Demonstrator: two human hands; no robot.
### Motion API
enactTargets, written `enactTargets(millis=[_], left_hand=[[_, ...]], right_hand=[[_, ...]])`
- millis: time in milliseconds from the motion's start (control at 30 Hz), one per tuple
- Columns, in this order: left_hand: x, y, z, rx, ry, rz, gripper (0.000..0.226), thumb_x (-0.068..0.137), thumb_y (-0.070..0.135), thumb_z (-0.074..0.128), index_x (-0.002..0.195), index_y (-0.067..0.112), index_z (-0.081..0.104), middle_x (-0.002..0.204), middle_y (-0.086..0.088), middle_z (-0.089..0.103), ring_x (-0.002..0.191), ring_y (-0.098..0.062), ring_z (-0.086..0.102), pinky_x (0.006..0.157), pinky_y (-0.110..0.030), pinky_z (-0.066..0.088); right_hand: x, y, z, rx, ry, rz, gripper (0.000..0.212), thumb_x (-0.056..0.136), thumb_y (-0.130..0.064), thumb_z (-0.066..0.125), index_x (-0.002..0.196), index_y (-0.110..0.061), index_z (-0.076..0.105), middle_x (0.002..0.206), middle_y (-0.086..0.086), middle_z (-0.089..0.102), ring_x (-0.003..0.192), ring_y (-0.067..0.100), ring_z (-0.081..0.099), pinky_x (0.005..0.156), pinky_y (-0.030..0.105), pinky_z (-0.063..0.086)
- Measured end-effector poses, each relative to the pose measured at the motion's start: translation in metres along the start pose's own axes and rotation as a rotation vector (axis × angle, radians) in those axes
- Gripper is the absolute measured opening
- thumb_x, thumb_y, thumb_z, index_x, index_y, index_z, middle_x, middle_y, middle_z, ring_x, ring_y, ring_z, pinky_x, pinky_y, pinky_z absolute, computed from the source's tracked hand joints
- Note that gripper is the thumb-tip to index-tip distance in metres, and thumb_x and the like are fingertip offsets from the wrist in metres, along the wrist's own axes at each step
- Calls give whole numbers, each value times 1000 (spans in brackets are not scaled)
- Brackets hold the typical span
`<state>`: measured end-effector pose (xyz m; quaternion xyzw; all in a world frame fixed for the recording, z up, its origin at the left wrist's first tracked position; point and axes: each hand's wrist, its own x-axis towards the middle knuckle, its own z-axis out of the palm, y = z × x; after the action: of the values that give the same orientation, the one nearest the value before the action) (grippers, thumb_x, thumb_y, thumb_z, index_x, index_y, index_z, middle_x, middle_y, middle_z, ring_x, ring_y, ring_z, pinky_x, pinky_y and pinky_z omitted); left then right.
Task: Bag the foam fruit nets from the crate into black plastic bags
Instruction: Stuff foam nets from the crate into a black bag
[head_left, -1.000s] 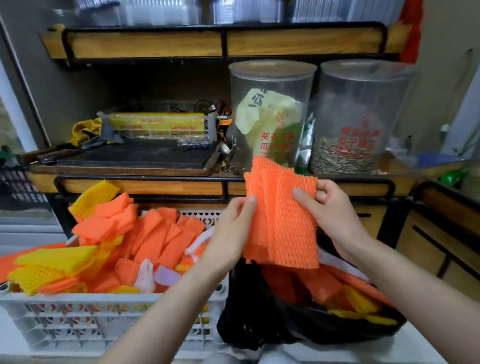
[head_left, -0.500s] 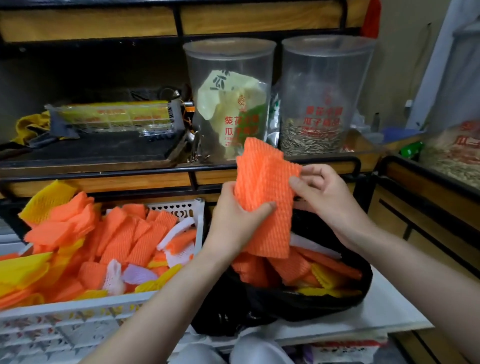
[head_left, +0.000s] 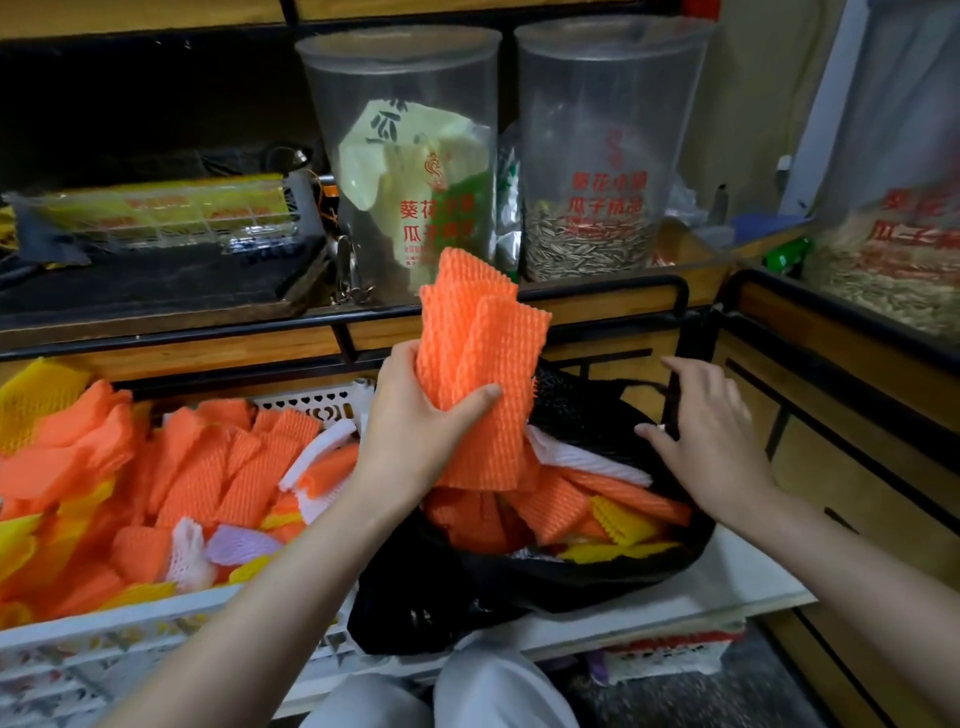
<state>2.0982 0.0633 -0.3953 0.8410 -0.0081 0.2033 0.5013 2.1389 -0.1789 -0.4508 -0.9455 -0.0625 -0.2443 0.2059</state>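
Above the open mouth of the black plastic bag (head_left: 519, 587), the left hand (head_left: 421, 431) gripped a bundle of orange foam fruit nets (head_left: 478, 364), its fingers (head_left: 402, 364) and thumb clamped round the lower half so the upper ends stood up. More orange, yellow and white nets lay inside the bag, which sat on the white counter (head_left: 737, 571) just right of the white crate (head_left: 156, 618). That crate was heaped with loose nets (head_left: 197, 478), mostly orange. The right hand (head_left: 717, 441) was at the bag's far rim, fingers (head_left: 685, 371) loosely apart; whether they caught the plastic could not be told. Behind, a clear tub of sunflower seeds (head_left: 597, 156) stood on a wooden shelf (head_left: 208, 343).
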Motion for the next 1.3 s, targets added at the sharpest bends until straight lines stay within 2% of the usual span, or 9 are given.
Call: enactTargets(millis=[100, 233, 367, 633, 867, 967, 1133, 1200, 1300], left_hand=[[5, 1, 11, 65, -7, 67, 67, 76, 33, 74, 130, 15, 39, 125, -3, 47, 112, -16, 49, 98, -36, 42], [12, 8, 32, 207, -45, 198, 73, 77, 28, 74, 137, 14, 35, 124, -2, 41, 107, -8, 40, 87, -10, 26], [19, 10, 59, 337, -124, 279, 82, 73, 34, 77, 138, 13, 32, 132, -6, 48, 123, -23, 44, 103, -38, 35], [23, -11, 102, 792, -584, 427, 63, 83, 40, 65, 137, 19, 39, 127, -7, 45, 122, -27, 42, 100, -36, 34], [40, 11, 115, 157, -885, -38, 37, 86, 43, 59, 119, 29, 53, 102, 13, 62, 95, -6, 62, 76, -15, 49], [47, 7, 123, 257, -869, 2, 47, 87, 45, 57, 127, 22, 50, 114, 3, 61, 102, -12, 59, 85, -24, 48], [40, -15, 145, 1040, -543, 445, 63, 95, 53, 30, 147, 21, 20, 134, -10, 37, 124, -27, 34, 102, -38, 28], [35, -18, 152, 1083, -488, 481, 60, 97, 49, 23, 148, 19, 15, 135, -12, 35, 125, -29, 33, 102, -39, 27], [30, -15, 157, 785, -558, 425, 53, 97, 46, 35, 141, 17, 29, 131, -11, 46, 120, -27, 44, 99, -36, 34]], right_hand=[[8, 12, -10, 149, -61, 119, 41, 85, -23, 68, 121, -11, 52, 108, 9, 64, 90, 26, 63, 74, 35, 51], [20, 21, -29, 401, -91, 245, 16, 86, -22, 66, 98, -11, 65, 81, 3, 69, 72, 14, 64, 69, 28, 49], [32, 28, -46, 649, -128, 372, 9, 88, -21, 65, 83, -14, 69, 78, 5, 70, 80, 21, 65, 78, 38, 55], [39, 34, -52, 738, -62, 444, 13, 90, -20, 62, 88, -11, 70, 82, 4, 69, 75, 19, 63, 64, 31, 56], [36, 37, -53, 745, -53, 408, 12, 91, -26, 60, 90, -17, 67, 83, -1, 69, 85, 16, 66, 71, 33, 58], [35, 39, -55, 752, -38, 407, 13, 91, -25, 60, 93, -15, 68, 85, 0, 69, 89, 18, 66, 76, 39, 58], [33, 42, -52, 746, -39, 392, 13, 91, -24, 60, 93, -14, 68, 84, 1, 70, 88, 20, 67, 75, 41, 59], [33, 43, -51, 741, -34, 396, 14, 91, -24, 60, 94, -13, 68, 84, 2, 70, 87, 20, 67, 75, 43, 58], [34, 43, -50, 746, -29, 393, 14, 91, -24, 60, 93, -13, 68, 82, 1, 70, 86, 21, 67, 74, 44, 59]])
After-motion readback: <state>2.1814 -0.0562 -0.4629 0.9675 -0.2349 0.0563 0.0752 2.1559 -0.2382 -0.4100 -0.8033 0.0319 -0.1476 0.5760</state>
